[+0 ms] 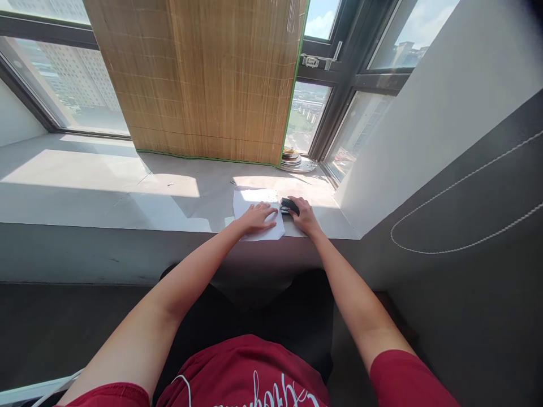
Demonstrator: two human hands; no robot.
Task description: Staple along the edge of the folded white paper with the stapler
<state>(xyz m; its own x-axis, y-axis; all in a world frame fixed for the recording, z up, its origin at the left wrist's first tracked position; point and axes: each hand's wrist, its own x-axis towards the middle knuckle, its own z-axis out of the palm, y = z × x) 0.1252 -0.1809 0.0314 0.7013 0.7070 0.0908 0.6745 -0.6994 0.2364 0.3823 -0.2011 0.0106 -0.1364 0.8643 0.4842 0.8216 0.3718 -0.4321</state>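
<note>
White paper (pixel 255 196) lies on the window sill close to its front edge. My left hand (pixel 258 217) rests flat on it with the fingers stretched out towards the right. A small black stapler (pixel 289 206) sits at the paper's right edge, its front end pointing left at the sheet. Around its rear end my right hand (pixel 302 216) is closed, with the fingers over the top. Whether the stapler's jaws are around the paper's edge or just beside it, I cannot tell.
A bamboo blind (pixel 203 85) hangs over the middle of the window. Stacked plates or discs (pixel 297 162) stand on the sill (pixel 106 206) in the back right corner. On the right, a beaded cord (pixel 441 252) loops in front of the wall.
</note>
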